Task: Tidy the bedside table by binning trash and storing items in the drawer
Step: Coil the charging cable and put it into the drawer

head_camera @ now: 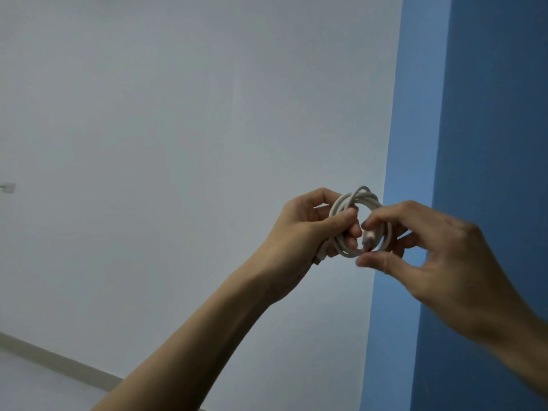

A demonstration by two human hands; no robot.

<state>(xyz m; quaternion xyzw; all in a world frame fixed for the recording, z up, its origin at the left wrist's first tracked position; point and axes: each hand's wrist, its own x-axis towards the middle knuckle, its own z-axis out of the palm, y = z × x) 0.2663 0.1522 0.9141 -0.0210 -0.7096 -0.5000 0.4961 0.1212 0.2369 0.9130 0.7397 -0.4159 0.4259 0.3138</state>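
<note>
A white cable (360, 221) is wound into a small coil and held up in the air between both hands, in front of the wall. The left hand (308, 229) is closed around the coil's left side, thumb pressed over the loops and fingers curled behind them. One plug end pokes out below that fist, near the wrist, too blurred to make out what kind it is. The right hand (430, 250) pinches the other end of the cable narrowly between thumb and forefinger, right at the coil's lower middle; its remaining fingers sit behind the loops and are partly hidden by them. The tip in that pinch is soft and hard to read.

Behind the grip a pale wall (178, 143) meets a blue wall (489, 114) just to the right of the coil. Down to the left a skirting strip (59, 363) runs along the floor, cut off at the frame edge. A small fitting (8, 187) sits on the pale wall far left. Both forearms run out of view at the bottom.
</note>
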